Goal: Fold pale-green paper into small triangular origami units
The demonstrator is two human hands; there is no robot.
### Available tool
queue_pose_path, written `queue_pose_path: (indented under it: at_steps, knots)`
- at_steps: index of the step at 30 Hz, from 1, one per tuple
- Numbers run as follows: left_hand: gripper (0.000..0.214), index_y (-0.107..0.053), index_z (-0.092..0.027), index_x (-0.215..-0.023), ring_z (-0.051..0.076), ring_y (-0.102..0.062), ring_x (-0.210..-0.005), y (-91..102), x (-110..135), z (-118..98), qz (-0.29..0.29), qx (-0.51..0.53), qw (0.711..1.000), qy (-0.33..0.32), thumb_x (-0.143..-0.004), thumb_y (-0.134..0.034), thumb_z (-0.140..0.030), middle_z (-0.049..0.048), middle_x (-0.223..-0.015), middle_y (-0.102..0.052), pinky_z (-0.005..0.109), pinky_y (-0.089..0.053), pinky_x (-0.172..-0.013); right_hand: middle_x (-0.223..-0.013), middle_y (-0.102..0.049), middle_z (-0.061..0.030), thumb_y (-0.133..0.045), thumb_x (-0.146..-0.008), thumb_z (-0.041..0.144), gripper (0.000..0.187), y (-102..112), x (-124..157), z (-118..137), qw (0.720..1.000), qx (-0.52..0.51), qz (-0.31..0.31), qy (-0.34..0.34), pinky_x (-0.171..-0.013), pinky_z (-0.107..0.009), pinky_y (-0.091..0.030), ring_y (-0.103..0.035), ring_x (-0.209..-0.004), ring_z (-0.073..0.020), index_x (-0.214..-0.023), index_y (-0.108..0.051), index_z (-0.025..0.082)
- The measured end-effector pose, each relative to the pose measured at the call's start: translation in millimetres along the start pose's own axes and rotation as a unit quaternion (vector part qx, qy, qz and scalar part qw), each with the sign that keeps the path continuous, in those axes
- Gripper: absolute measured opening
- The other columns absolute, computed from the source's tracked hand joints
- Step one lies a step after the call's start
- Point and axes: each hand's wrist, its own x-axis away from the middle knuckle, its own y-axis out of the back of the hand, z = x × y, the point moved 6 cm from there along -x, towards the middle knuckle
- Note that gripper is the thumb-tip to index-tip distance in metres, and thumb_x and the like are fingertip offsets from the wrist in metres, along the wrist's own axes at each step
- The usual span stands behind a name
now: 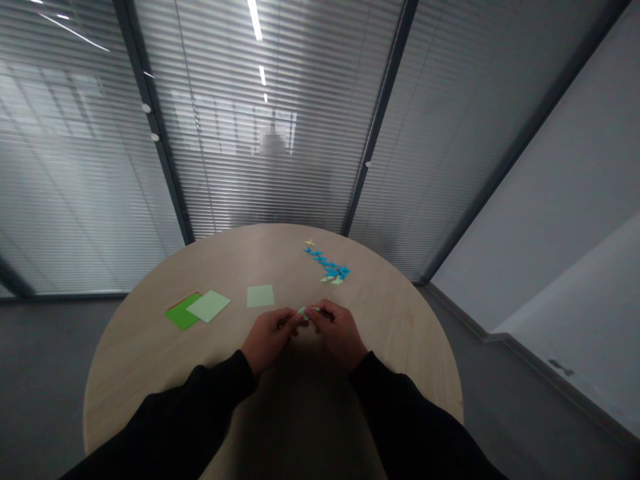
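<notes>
Between my two hands, over the near middle of the round table, is a small pale green folded paper (302, 312). My left hand (270, 337) pinches it from the left, thumb and fingers closed. From the other side my right hand (337, 330) grips the same paper, fingertips close to the left ones. Much of the paper is hidden by the fingers, so its exact shape is unclear. Just beyond my left hand lies a flat pale green paper square (261, 296).
A pale green sheet stack (209, 306) overlaps bright green paper (183, 316) with a red edge on the left. Folded blue paper pieces (330, 267) trail across the back right, with pale green ones (337, 281) and a yellow star (309, 243). The wooden table (150, 373) has a curved edge.
</notes>
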Motion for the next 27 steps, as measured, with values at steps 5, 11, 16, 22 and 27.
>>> queue_pose_path:
  at_steps: [5,11,16,22,27]
  knots:
    - [0.039,-0.072,-0.016,-0.088,0.019,-0.065,-0.071,-1.7,-2,4,0.005,0.072,0.997,0.017,-0.083,-0.062,-0.054,0.0078,-0.082,-0.075,0.030,-0.050,-0.068,-0.068,-0.066,-0.0016,-0.066,-0.082,0.042,0.025,-5,2,-4,1.000,-0.007,0.004,0.014,-0.057,-0.026,-0.044,-0.056,-0.060,-0.0142,-0.075,-0.066,0.019]
    - [0.042,-0.071,-0.016,-0.076,0.018,-0.063,-0.060,3.9,-1,6,-0.001,0.031,0.999,0.038,-0.081,-0.061,-0.057,0.0067,-0.066,-0.071,0.029,-0.047,-0.059,-0.068,-0.066,-0.0007,-0.073,-0.075,0.040,0.022,-3,-1,-11,1.000,-0.013,-0.010,0.000,-0.060,-0.027,-0.045,-0.058,-0.063,-0.0150,-0.076,-0.069,0.018]
    - [0.035,-0.072,-0.017,-0.077,0.020,-0.066,-0.065,6.7,-4,0,0.000,-0.015,1.000,0.001,-0.085,-0.059,-0.049,0.0068,-0.071,-0.074,0.030,-0.049,-0.064,-0.065,-0.066,-0.0006,-0.072,-0.077,0.039,0.021,3,-3,-12,0.999,-0.025,-0.004,-0.022,-0.062,-0.028,-0.045,-0.058,-0.062,-0.0153,-0.074,-0.071,0.018]
    - [0.035,-0.073,-0.017,-0.082,0.021,-0.068,-0.075,5.2,-7,-2,0.032,0.000,0.999,-0.017,-0.086,-0.059,-0.049,0.0081,-0.080,-0.076,0.031,-0.050,-0.071,-0.061,-0.062,0.0005,-0.071,-0.079,0.043,0.025,0,-4,-15,0.999,-0.039,-0.006,-0.025,-0.060,-0.027,-0.044,-0.055,-0.060,-0.0146,-0.073,-0.071,0.018]
    - [0.034,-0.070,-0.016,-0.074,0.020,-0.067,-0.069,11.1,-11,-1,0.016,-0.037,0.999,-0.004,-0.088,-0.056,-0.044,0.0085,-0.073,-0.075,0.030,-0.048,-0.067,-0.069,-0.064,-0.0032,-0.057,-0.086,0.061,0.048,6,-8,-22,0.998,-0.062,0.011,-0.024,-0.059,-0.028,-0.044,-0.055,-0.060,-0.0147,-0.088,-0.072,0.016]
